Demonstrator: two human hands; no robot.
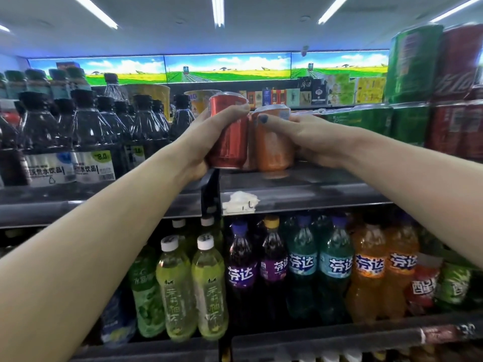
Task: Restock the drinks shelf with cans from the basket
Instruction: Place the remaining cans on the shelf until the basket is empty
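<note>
The left hand [209, 134] has its fingers wrapped around a shiny red metal drinks can [228, 131], and the right hand [311, 138] grips a matte orange metal can [271, 142], both cans side by side at the front of the dark upper shelf [300, 186]. The orange can seems to be resting on it, the red one just arriving. Neither is released yet, and the basket is out of view, so how many cans remain cannot be told.
</note>
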